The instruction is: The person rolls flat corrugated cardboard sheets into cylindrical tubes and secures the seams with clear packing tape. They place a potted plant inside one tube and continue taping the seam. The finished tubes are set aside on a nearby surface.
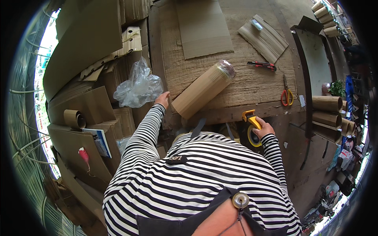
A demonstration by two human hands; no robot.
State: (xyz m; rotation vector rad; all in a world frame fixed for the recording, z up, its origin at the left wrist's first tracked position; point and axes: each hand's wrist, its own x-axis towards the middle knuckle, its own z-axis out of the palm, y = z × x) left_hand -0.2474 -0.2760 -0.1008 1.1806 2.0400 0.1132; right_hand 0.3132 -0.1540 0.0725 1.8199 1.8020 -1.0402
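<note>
A roll of corrugated cardboard (201, 92) lies slantwise on the wooden tabletop, its far end wrapped in clear film or tape. My left hand (162, 100) is just left of the roll's near end, fingers reaching forward and apparently holding nothing. Right behind that hand rests a crumpled clear plastic bag (139, 86). At the table's front edge, my right hand (265, 129) grips a yellow tape dispenser (249, 117) by its handle. A roll of tape (254, 135) sits in the dispenser, below the edge.
A red and black box cutter (262, 65) and red-and-yellow-handled scissors (287, 96) lie right of the roll. Flat cardboard sheets (204, 29) and a smaller piece (267, 39) lie farther back. Stacked cardboard (86, 39) crowds the left. Several cardboard tubes (327, 103) stand out at the right.
</note>
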